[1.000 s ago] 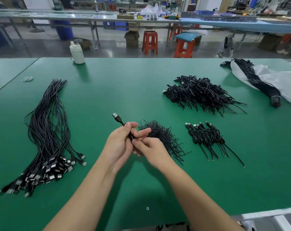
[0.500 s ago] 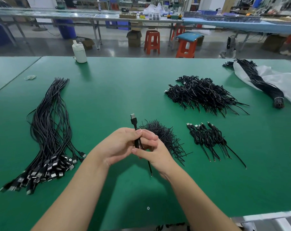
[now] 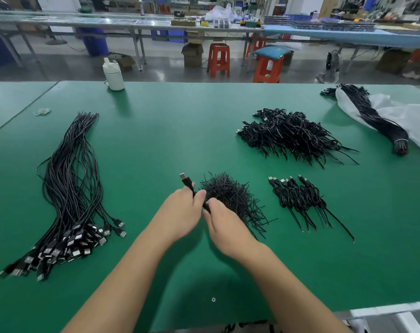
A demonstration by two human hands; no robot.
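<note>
Black and short, the cable (image 3: 186, 183) is held between both hands above the green worktop (image 3: 156, 131), near the middle of its front half. The left hand (image 3: 179, 212) pinches it between thumb and forefinger, so that grip is clamped on the cable just below the plug, which sticks up and leans left. The right hand (image 3: 225, 224) meets it lower down. Its fingertips close on the cable right beside the left thumb, so that grip is clamped on it too. How the rest of the cable runs under the palms cannot be told.

Just behind the right hand lies a pile of ties (image 3: 230, 195), thin black strands splayed outward. To the right of it, a row of coils (image 3: 297, 197) lies side by side, plugs pointing away and tails toward the person. Farther back on the right sits a heap (image 3: 288, 135) of similar coils. At the far right, a tied bundle (image 3: 374, 118) lies on a white bag (image 3: 413, 118). On the left, a long sheaf (image 3: 69, 188) runs front to back, its plugs fanned at the near end. A white bottle (image 3: 113, 75) stands at the far edge.
</note>
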